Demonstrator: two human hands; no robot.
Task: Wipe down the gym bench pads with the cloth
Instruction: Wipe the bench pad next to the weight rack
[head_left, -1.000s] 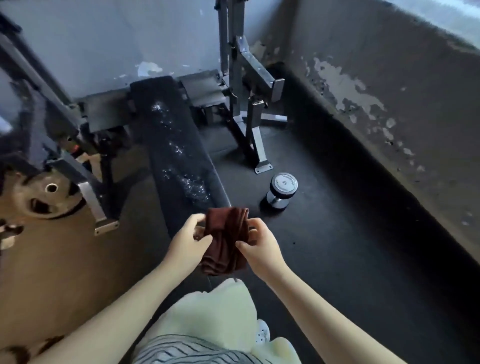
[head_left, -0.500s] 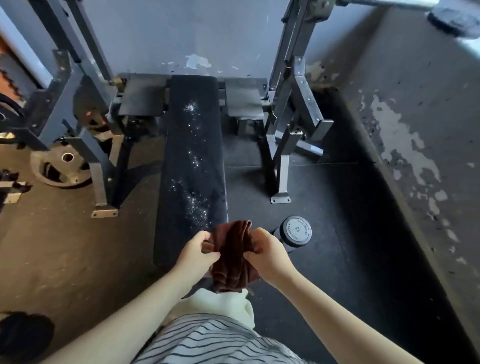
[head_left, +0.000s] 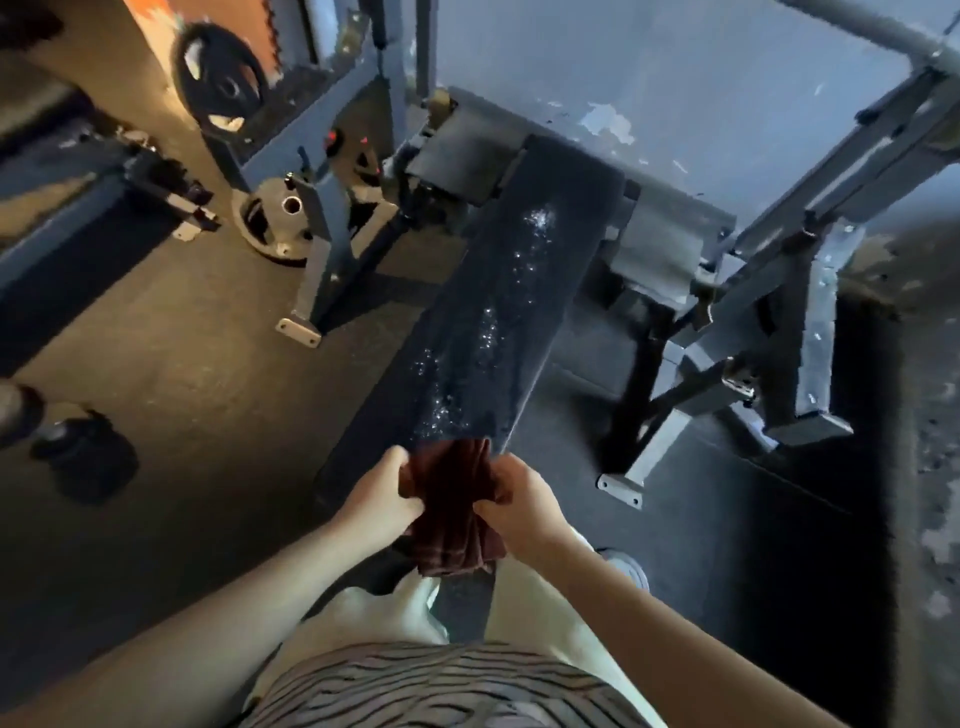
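Up close, the left hand (head_left: 382, 501) and right hand (head_left: 519, 501) each keep a clenched grip on the bunched dark red cloth (head_left: 452, 514). It hangs over the near part of the bench pad (head_left: 457, 291), though I can't tell whether it touches. The smart play, I'd say: flatten the cloth, press down, then make long overlapping strokes through the glistening white specks (head_left: 537, 218) to the far end beside the rack (head_left: 810, 291).

No text, label, brand or number could be read; the weight plate (head_left: 221, 83) far up and left of the left hand (head_left: 379, 499) was too blurred to show any marking; the dumbbell end (head_left: 629, 569) just below the right hand (head_left: 519, 499) showed nothing legible.
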